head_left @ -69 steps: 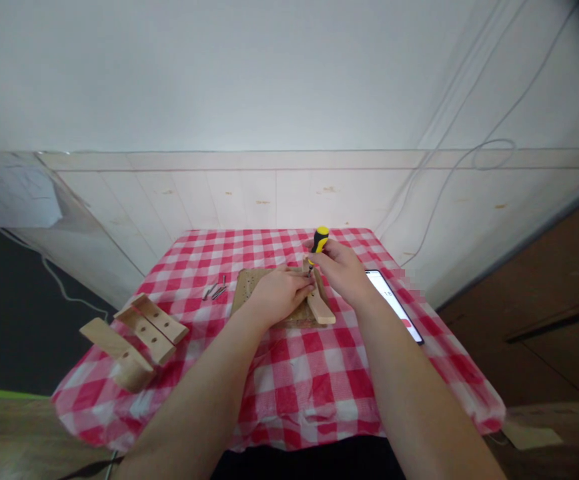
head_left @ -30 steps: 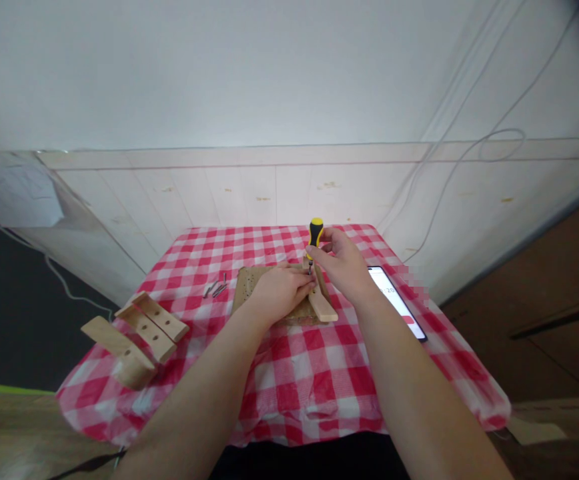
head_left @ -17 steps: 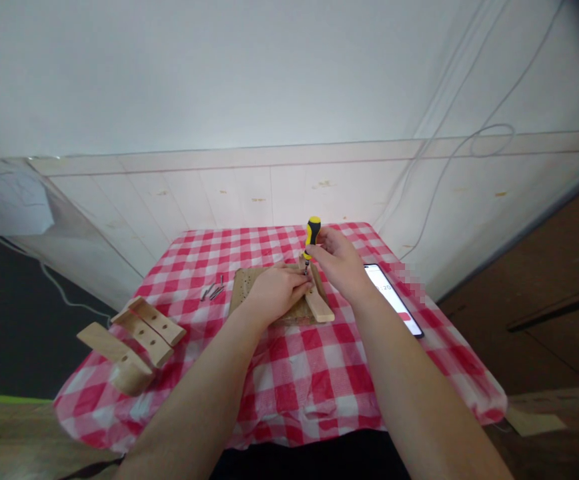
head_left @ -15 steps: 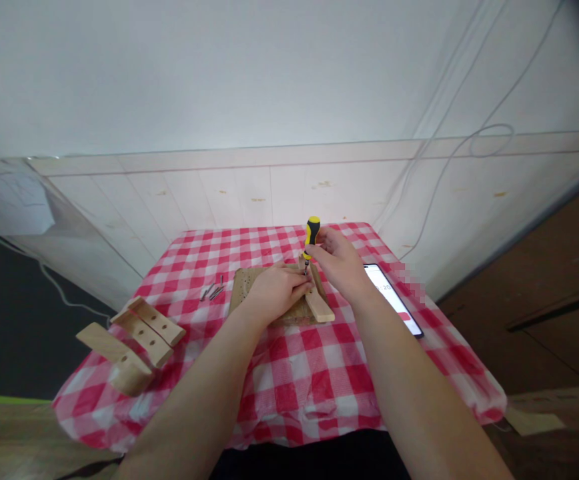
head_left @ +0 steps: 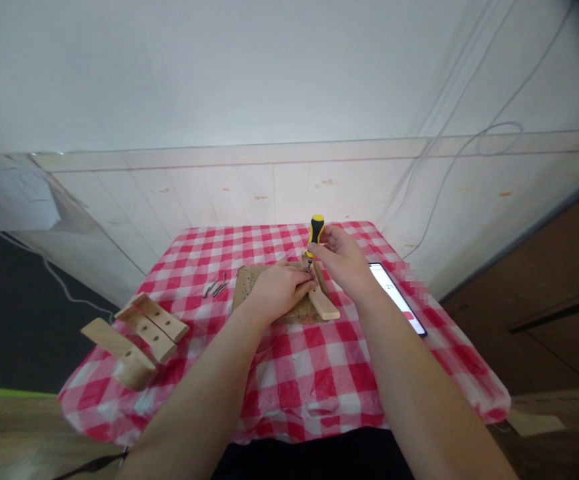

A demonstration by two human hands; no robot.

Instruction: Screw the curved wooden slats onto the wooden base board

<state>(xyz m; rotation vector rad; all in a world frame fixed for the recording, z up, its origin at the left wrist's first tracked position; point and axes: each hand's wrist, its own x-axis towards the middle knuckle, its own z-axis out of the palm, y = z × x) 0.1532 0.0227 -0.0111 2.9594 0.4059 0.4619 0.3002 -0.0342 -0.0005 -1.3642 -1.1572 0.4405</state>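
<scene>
Right hand (head_left: 343, 261): its thumb and fingers are clamped around the lower handle of a black-and-yellow screwdriver (head_left: 316, 230), which stands almost upright above the middle of the table, towards the far edge. Its shaft points down at a pale wooden piece (head_left: 323, 305), right beside the fingertips of the left hand (head_left: 280, 288). That hand lies over the work with its fingers together (whether they pinch anything beneath, I cannot tell). The wooden piece lies slantwise across the right part of a brown board (head_left: 244, 283) dotted with small holes, its near end reaching past the board's near edge.

Under everything is a red-and-white checked tablecloth (head_left: 299, 383), wrinkled along the near edge. Behind the far edge rises a wall (head_left: 269, 87) with white panelling (head_left: 244, 190) below; a thin cable (head_left: 439, 200) hangs down it at the right. A brown cabinet (head_left: 544, 287) stands beyond the right edge.

Near the left edge, towards the near corner, sit more drilled wooden pieces (head_left: 159, 330). Slim metal rods (perhaps screws) (head_left: 218, 290) lie left of the board, and a lit phone (head_left: 398, 298) lies by the right edge.
</scene>
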